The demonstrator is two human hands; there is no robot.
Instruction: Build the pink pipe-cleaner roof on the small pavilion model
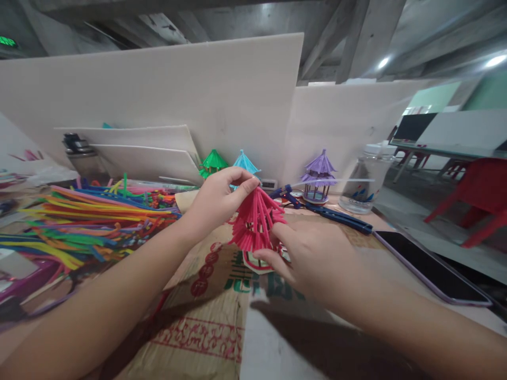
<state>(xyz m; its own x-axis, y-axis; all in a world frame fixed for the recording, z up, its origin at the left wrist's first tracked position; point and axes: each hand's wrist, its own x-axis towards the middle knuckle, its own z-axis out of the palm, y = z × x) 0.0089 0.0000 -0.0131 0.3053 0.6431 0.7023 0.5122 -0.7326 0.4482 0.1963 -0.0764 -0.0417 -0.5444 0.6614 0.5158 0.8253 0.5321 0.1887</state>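
- Two forearms (99, 311) lie nearest the camera, reaching over a cardboard sheet (209, 316) on the tabletop (8, 335).
- Between the hands, the red model (259, 211) stands upright above the printed cardboard, in the middle of the view.
- Left hand (219, 195): thumb and fingers pinch the peak of the upper roof.
- Right hand (312, 248): its fingers curl at the model's side, with the thumb low, near the base; whether it grips or only steadies, I cannot tell.
- Upper and lower roof tiers are both in place, with red strips fanning out from the peak, and a pale base with a red edge shows below. By eye, the form looks well advanced.
- Green (213, 161), light blue (243, 160) and purple (320, 169) models stand behind; the purple one shows two tiers, posts and a base, and the red one looks close to that state.
- Any part still missing from the red model cannot be made out: fingers cover its tip and right side, and the posts are mostly hidden.
- Loose fuzzy stems (99, 206) lie at the left, many apparently unused.
- Beyond the right hand, the glue gun (291, 198) is partly hidden; its nozzle is hard to make out.
- Both forearms are cut off by the frame, and the left hand partly covers the light blue model.
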